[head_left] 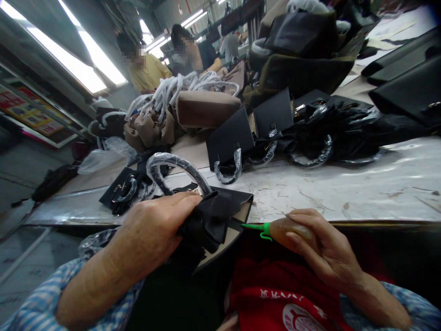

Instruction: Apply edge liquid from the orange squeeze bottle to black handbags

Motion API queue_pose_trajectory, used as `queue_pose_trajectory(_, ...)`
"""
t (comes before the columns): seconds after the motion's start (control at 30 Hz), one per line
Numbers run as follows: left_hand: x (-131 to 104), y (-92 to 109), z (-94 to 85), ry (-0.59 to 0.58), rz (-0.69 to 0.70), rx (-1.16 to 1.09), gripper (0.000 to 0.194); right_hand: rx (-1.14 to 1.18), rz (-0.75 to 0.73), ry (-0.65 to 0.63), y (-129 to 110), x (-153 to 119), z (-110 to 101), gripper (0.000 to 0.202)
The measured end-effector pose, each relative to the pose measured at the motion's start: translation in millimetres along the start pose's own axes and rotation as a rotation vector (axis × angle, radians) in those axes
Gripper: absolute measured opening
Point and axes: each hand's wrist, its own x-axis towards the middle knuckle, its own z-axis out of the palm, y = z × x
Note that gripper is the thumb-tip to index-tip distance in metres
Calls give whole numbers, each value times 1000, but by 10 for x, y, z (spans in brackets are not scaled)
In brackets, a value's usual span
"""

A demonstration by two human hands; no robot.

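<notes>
My left hand is closed around a black handbag at the table's front edge. The bag is tilted, with its plastic-wrapped handle sticking up and its pale lining showing on the right. My right hand is wrapped round a squeeze bottle of amber-coloured contents. Its green nozzle points left, the tip at the bag's open edge; whether it touches cannot be made out. My left fingertips are partly hidden behind the bag's folded black material.
Black handbags with wrapped handles stand across the table. Behind them are brown bags with white-wrapped straps and a tall pile of dark bags. A small black bag lies at left. Co-workers are at the back.
</notes>
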Motion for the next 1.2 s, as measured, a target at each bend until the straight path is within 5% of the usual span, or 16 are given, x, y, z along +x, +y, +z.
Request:
queue_pose_trajectory(0.3, -226, -9, 173, 167, 15, -69, 55, 7, 92, 28, 1, 28, 22, 18)
queue_pose_trajectory(0.43, -282, 28, 199, 273, 117, -45, 52, 80, 141, -55, -41, 44, 18, 14)
queue_pose_trajectory(0.6, -345, 108, 257, 404, 112, -62, 44, 18, 101, 50, -84, 32, 27, 20)
queue_pose_trajectory(0.77, -437, 170, 303, 434, 82, -75, 32, 86, 105, -82, -86, 2, 31, 17)
queue_pose_trajectory(0.9, -550, 186, 402, 456, 53, -114, 30, -10, 42, 25, -63, -16, 50, 22)
queue_pose_trajectory(1.07, -639, 217, 471, 472, 47, -99, 30, 49, 2, -60, -50, -30, 35, 23)
queue_pose_trajectory(1.2, -689, 250, 506, 497, 6, -130, 31, -39, -31, 2, -14, -54, 12, 28)
